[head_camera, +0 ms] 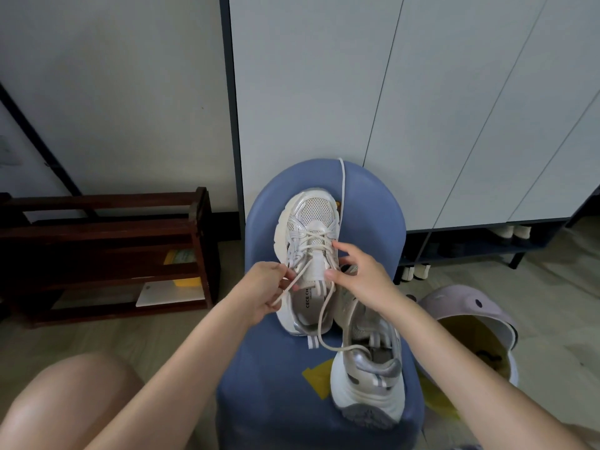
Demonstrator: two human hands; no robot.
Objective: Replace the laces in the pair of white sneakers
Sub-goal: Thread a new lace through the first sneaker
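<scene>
From the head view, a blue padded stool (367, 203) fills the centre, standing on a pale wood-look floor (552, 287); behind it rise grey-white cabinet doors (422, 92) with dark edging, and a plain wall (113, 92) to the left. A dark wooden rack (107, 228) sits low on the left, with a yellow item and a white board on its shelves; under the cabinet on the right, pairs of shoes stand in an open gap; a lilac bin (467, 306) with a yellow liner lies near the stool's right side.

On the stool top rests a white sneaker (308, 228), toe pointing away, partly laced; its lace (319, 323) loops down over the second sneaker (370, 384), which lies beside and nearer, heel toward the camera. Another loose lace (342, 180) trails over the stool's far edge; a yellow scrap (316, 376) lies on the seat.

The left hand (259, 287) has its fingers curled, pinching the lace end at the shoe's left eyelets; the right hand (360, 274) grips the sneaker's right side, thumb on the tongue, forefinger touching the crossed laces. A bare knee (65, 401) shows at lower left.
</scene>
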